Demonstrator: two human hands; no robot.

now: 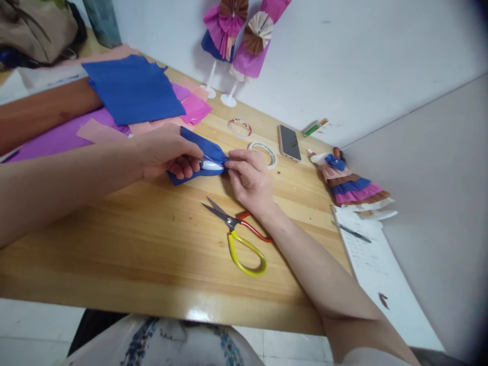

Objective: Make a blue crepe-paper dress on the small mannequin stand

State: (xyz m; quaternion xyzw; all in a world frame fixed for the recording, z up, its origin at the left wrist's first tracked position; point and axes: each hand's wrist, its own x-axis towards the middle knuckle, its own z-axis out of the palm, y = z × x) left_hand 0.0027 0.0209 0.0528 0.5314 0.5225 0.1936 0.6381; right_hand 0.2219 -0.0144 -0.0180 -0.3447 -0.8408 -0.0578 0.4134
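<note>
Just above the middle of the wooden table, my left hand (179,152) is closed on a piece of blue crepe paper (204,145). The paper is folded around a smooth white piece (212,165), which shows in the gap; its full shape is hidden. My right hand (249,178) pinches the gathered right end of the same paper between thumb and fingers. Below the hands lie scissors (231,222) with one red and one yellow handle, blades apart, and my right wrist passes over the red handle.
Stacked crepe paper (133,89) covers the back left. Two small paper dresses on stands (229,100) lean near the wall. Tape rolls (272,157), a phone (290,142), a layered paper dress (354,185) and a notebook (381,274) with a pen (353,232) lie rightward.
</note>
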